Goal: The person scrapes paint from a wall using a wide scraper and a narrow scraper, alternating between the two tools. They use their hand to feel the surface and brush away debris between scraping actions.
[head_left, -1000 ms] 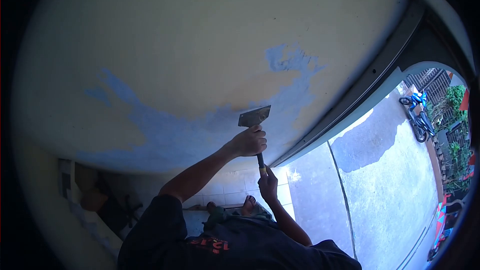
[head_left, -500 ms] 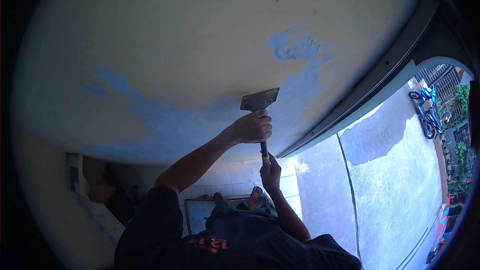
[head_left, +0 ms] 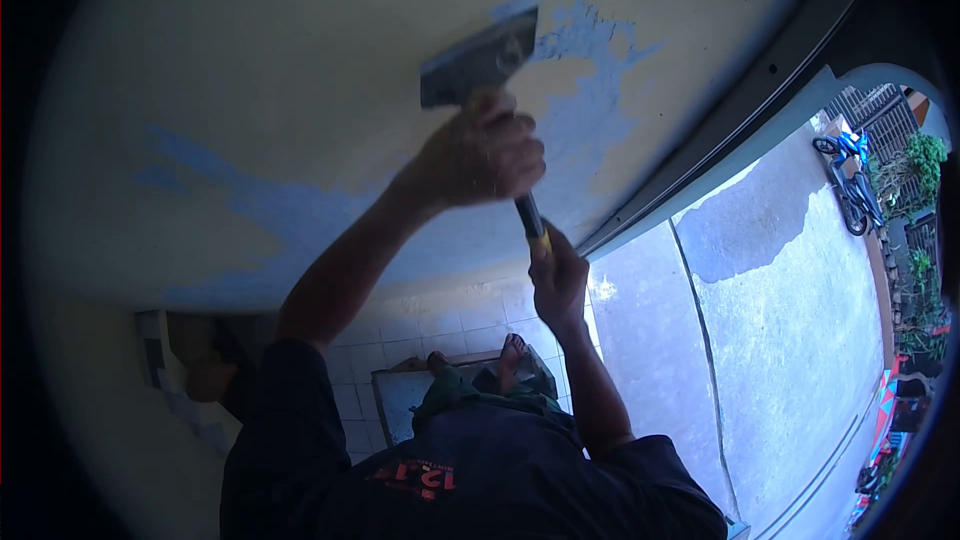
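A long-handled scraper (head_left: 478, 62) with a wide, flat metal blade is up against the cream-painted wall (head_left: 300, 60). My left hand (head_left: 482, 153) is closed around it just below the blade, slightly blurred by motion. Lower down, my right hand (head_left: 557, 285) grips the handle near a yellow band. Just right of the blade is a bare bluish patch (head_left: 575, 35) with ragged paint edges. A larger bare area (head_left: 310, 225) stretches across the lower wall to the left.
My feet stand on a raised platform (head_left: 395, 400) above a white tiled floor (head_left: 365, 360). A dark frame edge (head_left: 740, 130) borders the wall on the right. Beyond it lie a concrete yard (head_left: 800, 360) and a parked blue motorbike (head_left: 850, 180).
Both hands have moved upward with the scraper. Its blade has shifted up and left over the painted wall, level with the upper bare patch.
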